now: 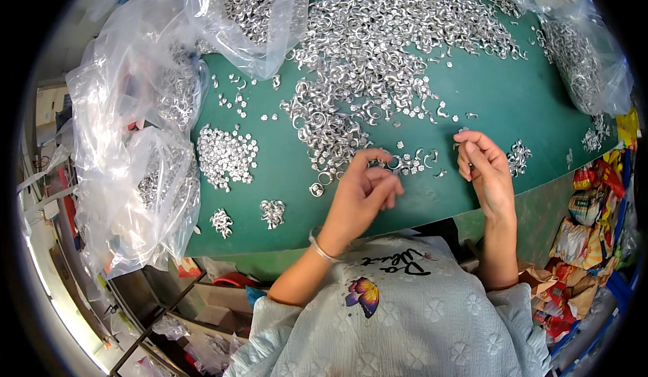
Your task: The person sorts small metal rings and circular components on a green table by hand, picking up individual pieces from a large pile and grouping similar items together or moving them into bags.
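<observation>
My left hand (pixel 368 186) is at the near edge of the big heap of silver-coloured metal ring-shaped pieces (pixel 378 33). Its fingers are loosely curled, with the index finger apart from the thumb and nothing visible between them. Just beyond its fingertips lies a short row of small loose pieces (pixel 409 164). To the right, my right hand (pixel 483 164) is raised over the green table, its thumb and fingers pinched together. A small silver metal piece shows partly at these fingers; its exact shape is hidden. Beside that hand sits a small cluster of pieces (pixel 519 157).
Clear plastic bags of metal pieces (pixel 179 93) crowd the table's left side, and another bag (pixel 574 60) stands at the far right. A pile of small flower-shaped pieces (pixel 227 155) and two little clusters (pixel 273 213) lie on the left of the green table (pixel 310 232).
</observation>
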Available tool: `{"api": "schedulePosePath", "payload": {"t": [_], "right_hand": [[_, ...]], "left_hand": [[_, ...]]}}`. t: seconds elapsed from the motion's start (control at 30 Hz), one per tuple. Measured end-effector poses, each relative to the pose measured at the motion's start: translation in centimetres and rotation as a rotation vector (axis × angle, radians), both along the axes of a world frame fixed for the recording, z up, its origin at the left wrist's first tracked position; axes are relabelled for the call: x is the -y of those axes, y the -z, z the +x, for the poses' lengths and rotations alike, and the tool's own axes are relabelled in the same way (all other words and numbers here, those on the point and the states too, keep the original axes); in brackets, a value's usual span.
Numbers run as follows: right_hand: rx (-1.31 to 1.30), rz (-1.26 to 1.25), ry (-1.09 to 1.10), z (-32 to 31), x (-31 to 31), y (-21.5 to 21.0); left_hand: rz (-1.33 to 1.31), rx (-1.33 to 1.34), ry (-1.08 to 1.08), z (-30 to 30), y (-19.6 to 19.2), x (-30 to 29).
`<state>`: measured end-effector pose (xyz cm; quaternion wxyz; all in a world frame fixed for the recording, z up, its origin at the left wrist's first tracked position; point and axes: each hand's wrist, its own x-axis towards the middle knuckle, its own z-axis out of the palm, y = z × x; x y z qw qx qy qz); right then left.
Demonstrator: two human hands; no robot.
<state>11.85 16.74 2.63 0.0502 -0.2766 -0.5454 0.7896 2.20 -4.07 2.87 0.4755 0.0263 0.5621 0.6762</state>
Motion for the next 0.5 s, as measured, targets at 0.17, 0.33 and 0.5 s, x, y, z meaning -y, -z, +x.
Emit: {"api": "schedulePosePath", "payload": {"t": [0.17, 0.33, 0.5], "right_hand": [[0.055, 0.149, -0.004, 1.2, -0.4, 0.5], [0.099, 0.189, 0.016, 1.8, -0.3, 0.1], [0.100, 0.257, 0.019, 2.0, -0.4, -0.5]], "left_hand": [[-0.209, -1.128, 0.073, 0.4, 0.6, -4.1], [-0.359, -1.332, 0.140, 0.3, 1.7, -6.2], [-0.354, -1.317, 0.171, -0.7, 2.2, -6.0]]}}
